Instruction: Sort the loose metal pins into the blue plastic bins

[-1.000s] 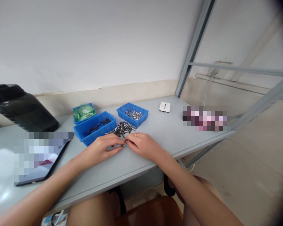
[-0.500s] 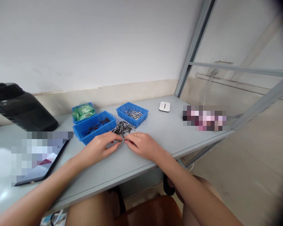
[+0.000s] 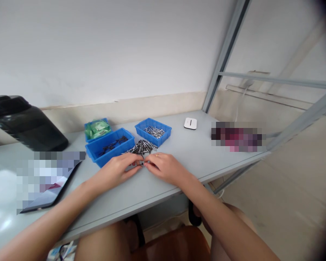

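Note:
My left hand [image 3: 122, 167] and my right hand [image 3: 163, 166] meet fingertip to fingertip low over the table, just in front of a loose pile of metal pins [image 3: 144, 146]. Both hands are closed in a pinch. A small dark piece shows between the fingertips, too small to name. Behind the left hand stands a blue bin [image 3: 97, 159] with dark screw-like parts [image 3: 114, 145] in it. Beyond the pile, another blue bin [image 3: 167, 137] holds shiny silver pins [image 3: 154, 131].
A third blue bin [image 3: 86, 139] with green plastic packaging [image 3: 97, 128] stands at the back. To the left are a large dark bottle [image 3: 40, 127] and a blurred flat device [image 3: 57, 188]. A white box [image 3: 190, 123] lies back right, near a metal frame post [image 3: 220, 69].
The fingertips of my left hand have come slightly closer to those of my right. The view has shifted a little; the bins and pile stay in place.

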`<state>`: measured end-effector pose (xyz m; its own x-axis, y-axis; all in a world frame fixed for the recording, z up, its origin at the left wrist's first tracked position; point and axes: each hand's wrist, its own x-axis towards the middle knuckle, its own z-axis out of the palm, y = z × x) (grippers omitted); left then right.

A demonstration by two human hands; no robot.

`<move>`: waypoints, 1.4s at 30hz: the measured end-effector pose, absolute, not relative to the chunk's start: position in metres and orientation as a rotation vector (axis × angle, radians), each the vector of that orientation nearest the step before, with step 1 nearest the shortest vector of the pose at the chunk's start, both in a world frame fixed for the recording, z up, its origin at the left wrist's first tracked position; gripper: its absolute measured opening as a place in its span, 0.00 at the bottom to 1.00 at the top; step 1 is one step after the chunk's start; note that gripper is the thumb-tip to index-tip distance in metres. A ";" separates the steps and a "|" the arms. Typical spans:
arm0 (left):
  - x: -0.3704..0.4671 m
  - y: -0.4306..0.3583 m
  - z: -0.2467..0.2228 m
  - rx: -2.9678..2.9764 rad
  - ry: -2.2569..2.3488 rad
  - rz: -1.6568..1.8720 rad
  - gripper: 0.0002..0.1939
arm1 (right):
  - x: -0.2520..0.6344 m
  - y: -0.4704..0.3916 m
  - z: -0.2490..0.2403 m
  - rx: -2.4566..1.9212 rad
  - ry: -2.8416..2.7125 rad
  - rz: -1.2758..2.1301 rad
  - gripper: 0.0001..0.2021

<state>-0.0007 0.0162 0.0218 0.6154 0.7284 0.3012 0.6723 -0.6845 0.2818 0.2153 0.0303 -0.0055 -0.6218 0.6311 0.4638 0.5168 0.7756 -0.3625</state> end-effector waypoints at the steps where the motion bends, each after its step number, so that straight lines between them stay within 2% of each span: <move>1: 0.000 0.016 0.022 2.687 1.176 0.598 0.10 | 0.215 0.030 -0.005 -0.856 -2.389 0.261 0.07; 21: -0.001 0.016 0.021 2.672 1.178 0.580 0.10 | 0.215 0.030 -0.007 -0.785 -2.433 0.300 0.08; 36: -0.002 0.015 0.024 2.691 1.191 0.594 0.12 | 0.216 0.029 -0.008 -0.768 -2.368 0.179 0.08; 42: -0.008 0.021 0.022 2.761 1.214 0.648 0.09 | 0.216 0.029 -0.004 -0.794 -2.291 0.177 0.07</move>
<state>-0.0079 0.0205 0.0222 0.6023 0.7158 0.3534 0.6919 -0.6889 0.2162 0.2158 0.0289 -0.0042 -0.5703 0.5887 0.5729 0.4937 0.8030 -0.3337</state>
